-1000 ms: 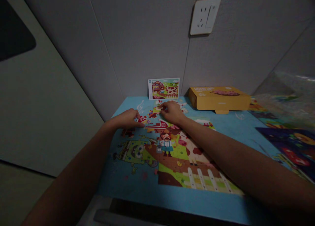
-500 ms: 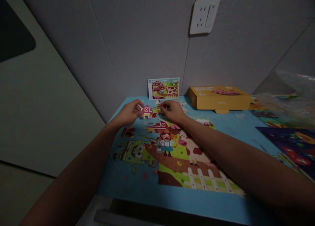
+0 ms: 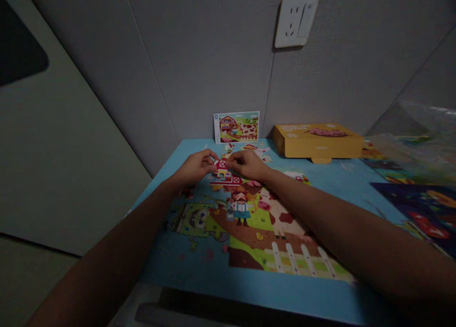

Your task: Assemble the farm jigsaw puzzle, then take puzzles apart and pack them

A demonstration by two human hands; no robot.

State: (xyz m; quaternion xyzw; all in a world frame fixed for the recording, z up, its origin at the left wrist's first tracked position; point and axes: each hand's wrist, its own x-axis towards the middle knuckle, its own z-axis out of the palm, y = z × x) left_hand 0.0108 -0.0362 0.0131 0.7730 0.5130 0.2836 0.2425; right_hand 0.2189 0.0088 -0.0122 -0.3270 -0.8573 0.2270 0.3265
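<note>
My left hand pinches the left side of a red barn puzzle piece with a white-crossed window. My right hand has its fingertips closed at the right edge of the same piece. The piece sits just above the upper left part of a partly joined farm jigsaw puzzle, which shows a farmer, a cow and a white fence. Whether the piece touches the puzzle below, I cannot tell. Loose puzzle pieces lie behind my right hand, and a dark red one is partly under my left wrist.
A picture card of the farm leans against the wall. To its right stands a yellow box with its flap out. A dark blue picture and a clear plastic bag are at the right. The blue tabletop carries a cartoon print.
Both hands are now together at the barn piece, which has moved right and slightly nearer, over the puzzle's upper left. My left hand has shifted right; my right hand has barely moved.
</note>
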